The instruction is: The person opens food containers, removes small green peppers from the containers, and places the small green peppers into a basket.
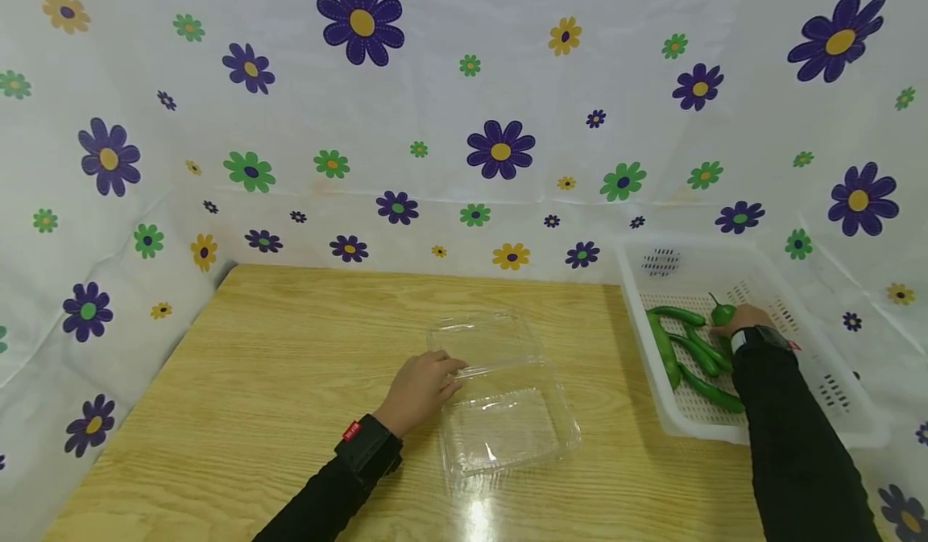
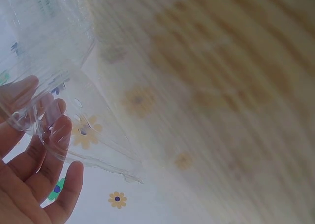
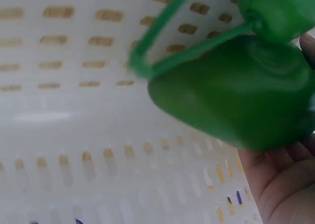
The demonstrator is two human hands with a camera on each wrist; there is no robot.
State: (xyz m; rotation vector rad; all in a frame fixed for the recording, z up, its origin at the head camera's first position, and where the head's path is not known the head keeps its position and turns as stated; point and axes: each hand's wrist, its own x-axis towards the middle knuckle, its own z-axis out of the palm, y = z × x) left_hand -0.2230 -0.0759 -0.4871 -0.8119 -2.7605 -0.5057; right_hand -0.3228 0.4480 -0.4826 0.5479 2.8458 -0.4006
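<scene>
My left hand [image 1: 416, 389] pinches a clear plastic clamshell box [image 1: 511, 433] at its left side, near the fold between lid and base. The box lies opened out on the table. In the left wrist view, its thin see-through edge [image 2: 106, 162] runs between the thumb and the curled fingers [image 2: 59, 135]. Inside the white basket [image 1: 685, 427], my right hand [image 1: 750, 318] grips a plump green pepper [image 3: 231, 96]. Fingers wrap beneath it in the right wrist view, and a second round green pepper [image 3: 280, 10] with a long stem overlaps its top.
Several long green peppers [image 1: 714, 395] lie in the basket, left of and below my right hand. The basket stands at the right end of the wooden table [image 1: 290, 349]. A white flower-print cloth [image 1: 435, 107] hangs behind and along the sides.
</scene>
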